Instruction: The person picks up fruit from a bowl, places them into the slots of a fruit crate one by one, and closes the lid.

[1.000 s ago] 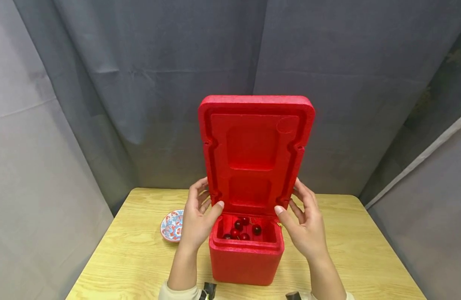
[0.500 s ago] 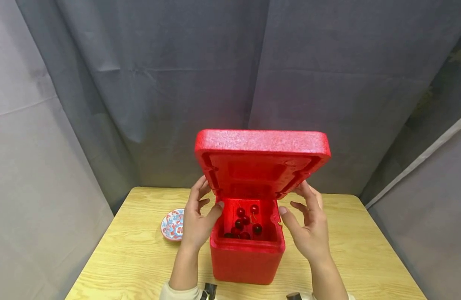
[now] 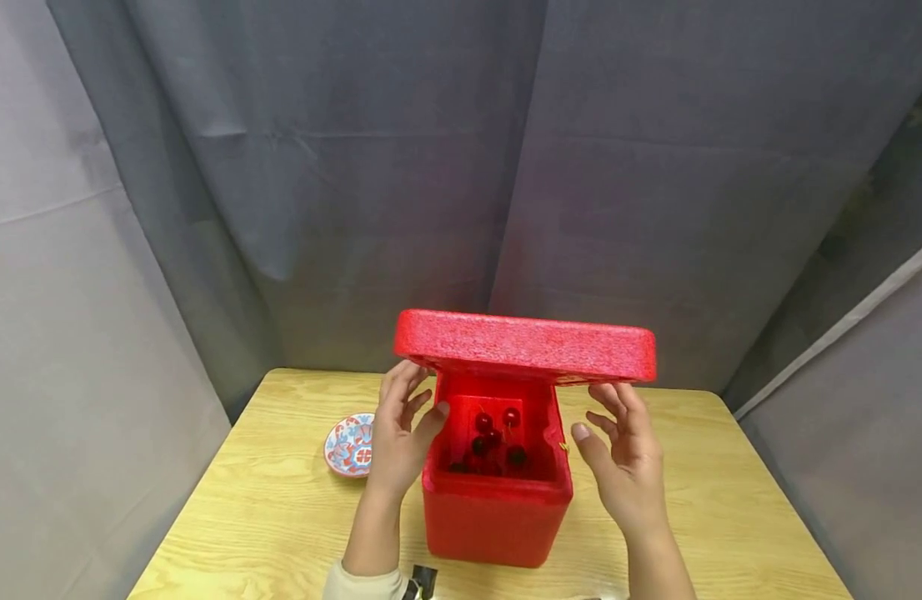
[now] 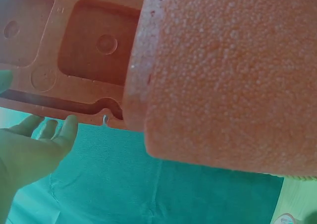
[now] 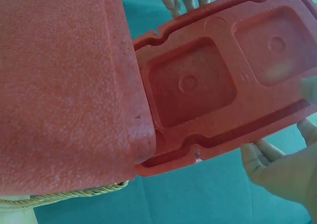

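A red foam box (image 3: 498, 529) stands on the table with several dark red cherries (image 3: 511, 416) inside. Over its far part slants a red lid (image 3: 524, 346), its near edge raised and its top towards the head camera. My left hand (image 3: 396, 442) and right hand (image 3: 628, 458) hold the lid from opposite sides; its front wall partly hides the fingertips. In the left wrist view my left hand's fingers (image 4: 69, 130) meet the lid's edge, the thumb at its recessed underside. Likewise, the right wrist view has my right hand's fingers (image 5: 252, 157) at the edge.
Beside my left wrist lies a round plate (image 3: 348, 446) patterned in red, blue and white. A gold cord (image 5: 64, 199) runs along the box's side. Light wood tabletop (image 3: 731, 492) surrounds the box; grey curtains (image 3: 371, 183) hang behind and at both sides.
The lid has tipped from nearly upright towards me, so its top now shows. More cherries are visible in the box. My right thumb has moved outward; my left hand has hardly shifted.
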{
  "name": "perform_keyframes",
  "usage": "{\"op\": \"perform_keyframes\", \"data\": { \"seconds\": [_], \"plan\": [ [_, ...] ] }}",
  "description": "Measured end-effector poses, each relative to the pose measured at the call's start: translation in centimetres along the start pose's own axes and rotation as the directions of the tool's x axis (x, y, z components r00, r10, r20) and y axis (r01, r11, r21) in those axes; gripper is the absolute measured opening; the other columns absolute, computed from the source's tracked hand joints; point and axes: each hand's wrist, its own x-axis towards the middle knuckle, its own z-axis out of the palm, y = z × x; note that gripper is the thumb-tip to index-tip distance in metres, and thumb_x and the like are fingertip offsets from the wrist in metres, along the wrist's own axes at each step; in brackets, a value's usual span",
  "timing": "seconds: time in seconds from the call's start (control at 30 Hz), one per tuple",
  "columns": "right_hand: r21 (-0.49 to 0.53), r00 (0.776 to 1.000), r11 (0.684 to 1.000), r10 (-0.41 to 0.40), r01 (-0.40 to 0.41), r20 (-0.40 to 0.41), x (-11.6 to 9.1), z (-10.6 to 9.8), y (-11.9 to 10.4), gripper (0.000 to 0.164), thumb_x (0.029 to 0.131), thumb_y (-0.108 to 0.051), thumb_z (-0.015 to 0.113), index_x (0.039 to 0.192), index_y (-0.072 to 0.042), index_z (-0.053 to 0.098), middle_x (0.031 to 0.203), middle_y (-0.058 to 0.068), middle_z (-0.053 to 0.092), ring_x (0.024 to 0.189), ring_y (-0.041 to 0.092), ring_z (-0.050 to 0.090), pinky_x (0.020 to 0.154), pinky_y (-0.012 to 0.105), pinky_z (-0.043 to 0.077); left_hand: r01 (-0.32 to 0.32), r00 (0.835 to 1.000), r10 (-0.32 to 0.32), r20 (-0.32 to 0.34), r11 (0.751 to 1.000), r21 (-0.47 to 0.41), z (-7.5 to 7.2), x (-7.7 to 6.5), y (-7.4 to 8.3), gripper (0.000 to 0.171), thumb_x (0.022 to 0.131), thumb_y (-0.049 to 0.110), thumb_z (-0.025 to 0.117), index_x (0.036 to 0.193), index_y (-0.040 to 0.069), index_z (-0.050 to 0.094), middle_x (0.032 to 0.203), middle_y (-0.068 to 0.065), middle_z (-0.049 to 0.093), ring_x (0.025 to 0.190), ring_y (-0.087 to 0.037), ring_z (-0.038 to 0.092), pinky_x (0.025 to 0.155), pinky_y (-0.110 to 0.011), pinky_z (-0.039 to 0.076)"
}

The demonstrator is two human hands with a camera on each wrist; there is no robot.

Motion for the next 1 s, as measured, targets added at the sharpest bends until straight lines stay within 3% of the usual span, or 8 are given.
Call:
{"op": "perform_keyframes", "data": {
  "seconds": [0.13,0.3,0.37,0.53,0.6,0.8,1.0],
  "plan": [
    [0.042,0.999,0.999,0.009,-0.007,-0.036,-0.08,-0.09,-0.32,0.054,0.084,0.019,0.039,0.136,0.006,0.039,0.129,0.011,0.048,0.119,0.024,0.041,0.092,0.026,0.04,0.017,1.0,-0.016,0.018,1.0,-0.013,-0.06,-0.11,-0.2,0.053,0.087,0.01,0.064,0.136,0.004,0.044,0.133,-0.01,0.043,0.124,-0.033,0.038,0.098,-0.05,0.034],
    [0.194,0.998,0.979,-0.059,0.066,-0.038,-0.02,0.04,-0.26,0.043,0.087,0.017,0.029,0.126,0.012,0.046,0.125,0.014,0.051,0.118,0.028,0.041,0.093,0.032,0.039,0.017,1.0,-0.018,-0.003,0.997,-0.071,-0.08,-0.43,-0.34,0.051,0.086,0.003,0.062,0.134,0.004,0.042,0.131,-0.014,0.047,0.124,-0.036,0.039,0.099,-0.048,0.033],
    [0.235,0.997,0.969,-0.065,0.072,-0.039,-0.09,0.04,-0.14,0.041,0.088,0.015,0.026,0.123,0.012,0.048,0.123,0.014,0.052,0.118,0.028,0.043,0.094,0.034,0.038,0.002,1.0,-0.003,-0.012,0.995,-0.098,-0.16,-0.58,-0.4,0.047,0.086,0.0,0.06,0.13,0.009,0.045,0.128,-0.011,0.049,0.122,-0.033,0.042,0.099,-0.043,0.035],
    [0.262,0.997,0.963,-0.049,0.063,-0.063,-0.2,-0.21,0.0,0.038,0.092,0.009,0.027,0.125,0.01,0.048,0.121,0.014,0.055,0.115,0.024,0.047,0.097,0.032,0.036,0.007,1.0,-0.007,-0.001,0.985,-0.174,-0.33,-0.7,-0.3,0.042,0.089,-0.004,0.049,0.125,0.017,0.052,0.115,-0.003,0.056,0.104,-0.02,0.052,0.086,-0.03,0.045],
    [0.278,0.997,0.959,-0.037,0.056,-0.074,-0.18,-0.33,0.03,0.037,0.092,0.01,0.029,0.124,0.011,0.048,0.119,0.014,0.055,0.113,0.023,0.049,0.096,0.032,0.037,0.02,1.0,-0.02,0.003,0.983,-0.18,-0.4,-0.6,-0.22,0.039,0.09,-0.002,0.045,0.126,0.012,0.053,0.113,-0.003,0.058,0.101,-0.02,0.053,0.083,-0.029,0.046],
    [0.27,0.99,0.961,0.092,-0.059,-0.111,-0.56,-0.7,0.01,0.034,0.092,0.01,0.036,0.122,0.006,0.052,0.112,0.009,0.059,0.105,0.02,0.052,0.092,0.029,0.04,0.034,0.999,-0.033,0.005,0.99,-0.138,-0.54,-0.52,-0.04,0.036,0.094,0.004,0.043,0.128,-0.004,0.05,0.123,-0.011,0.056,0.113,-0.026,0.05,0.094,-0.036,0.041],
    [0.305,0.989,0.95,0.11,-0.074,-0.103,-0.69,-0.94,0.56,0.032,0.096,0.004,0.036,0.124,0.008,0.049,0.114,0.009,0.057,0.105,0.02,0.051,0.091,0.03,0.041,0.009,1.0,-0.008,0.009,0.99,-0.139,-0.59,-0.36,-0.04,0.032,0.094,0.005,0.046,0.124,-0.006,0.051,0.12,-0.011,0.056,0.109,-0.025,0.052,0.092,-0.035,0.042]
  ]
}}
